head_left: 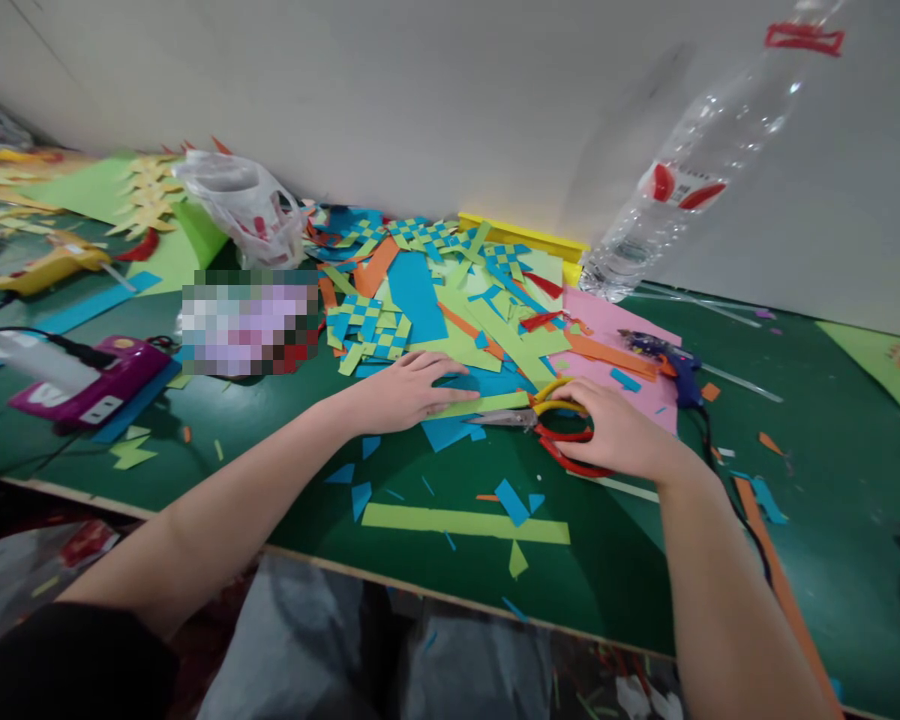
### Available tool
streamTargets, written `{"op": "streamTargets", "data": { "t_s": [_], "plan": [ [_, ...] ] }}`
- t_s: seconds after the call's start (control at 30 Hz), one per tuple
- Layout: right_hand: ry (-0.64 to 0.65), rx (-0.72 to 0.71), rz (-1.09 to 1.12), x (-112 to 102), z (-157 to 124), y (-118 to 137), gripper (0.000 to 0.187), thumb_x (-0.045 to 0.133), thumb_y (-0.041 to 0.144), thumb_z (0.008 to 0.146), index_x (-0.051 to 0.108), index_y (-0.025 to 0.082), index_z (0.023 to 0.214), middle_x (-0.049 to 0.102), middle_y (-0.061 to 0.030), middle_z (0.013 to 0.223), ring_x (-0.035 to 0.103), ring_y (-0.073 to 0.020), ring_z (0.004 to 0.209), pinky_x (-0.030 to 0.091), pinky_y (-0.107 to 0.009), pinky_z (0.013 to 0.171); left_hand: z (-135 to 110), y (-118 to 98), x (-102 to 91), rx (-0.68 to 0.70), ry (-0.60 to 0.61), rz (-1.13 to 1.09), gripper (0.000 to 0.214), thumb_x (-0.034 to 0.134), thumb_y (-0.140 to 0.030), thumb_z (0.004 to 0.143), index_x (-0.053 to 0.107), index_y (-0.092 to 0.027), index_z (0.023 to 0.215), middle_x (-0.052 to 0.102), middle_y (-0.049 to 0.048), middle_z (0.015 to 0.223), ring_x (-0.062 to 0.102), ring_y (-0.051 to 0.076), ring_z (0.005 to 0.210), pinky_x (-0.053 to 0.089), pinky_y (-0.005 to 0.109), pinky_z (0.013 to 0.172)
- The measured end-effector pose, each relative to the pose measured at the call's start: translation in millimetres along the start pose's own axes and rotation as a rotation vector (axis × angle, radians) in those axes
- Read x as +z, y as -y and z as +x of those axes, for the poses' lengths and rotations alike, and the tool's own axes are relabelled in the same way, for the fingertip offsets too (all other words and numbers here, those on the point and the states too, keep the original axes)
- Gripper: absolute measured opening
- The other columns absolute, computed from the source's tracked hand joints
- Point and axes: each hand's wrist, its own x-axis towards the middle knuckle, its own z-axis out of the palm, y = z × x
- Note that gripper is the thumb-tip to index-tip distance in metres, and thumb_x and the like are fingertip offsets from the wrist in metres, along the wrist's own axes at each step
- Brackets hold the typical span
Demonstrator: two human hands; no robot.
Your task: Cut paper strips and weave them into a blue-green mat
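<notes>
My left hand lies flat with fingers stretched over a green paper strip and blue paper on the green table. Over the red-and-yellow handles of a pair of scissors rests my right hand, its fingers curled around the loops. The scissor blades point left toward my left hand. A heap of woven blue-and-green paper squares and cut strips lies just beyond both hands.
A clear plastic bottle leans against the wall at right. A blue glue gun lies on pink paper. A magenta device, a yellow glue gun and a plastic bag sit at left. A long green strip lies near the table edge.
</notes>
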Motion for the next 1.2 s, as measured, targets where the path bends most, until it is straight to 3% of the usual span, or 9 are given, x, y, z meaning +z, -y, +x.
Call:
{"op": "streamTargets", "data": {
  "t_s": [0.7,1.2],
  "plan": [
    [-0.029,-0.010,-0.043,2.2,-0.7,-0.3,0.040,0.067,0.040,0.073,0.058,0.027,0.111,0.059,-0.0075,0.120,0.055,-0.0294,0.115,0.047,-0.049,0.096,3.9,-4.9,4.4,-0.017,0.017,-0.034,0.053,0.035,-0.011,0.094,0.041,-0.035,0.140,0.037,0.0060,0.144,0.030,0.025,0.135,0.028,0.044,0.110],
    [-0.021,-0.029,-0.022,1.9,-0.1,-4.0,0.038,0.067,0.037,0.075,0.059,0.028,0.111,0.059,-0.0065,0.121,0.055,-0.0292,0.114,0.048,-0.048,0.094,3.7,-3.9,6.7,-0.028,-0.004,-0.040,0.050,0.037,-0.014,0.095,0.044,-0.036,0.139,0.036,0.0059,0.145,0.027,0.025,0.138,0.026,0.046,0.112]
  ]
}}
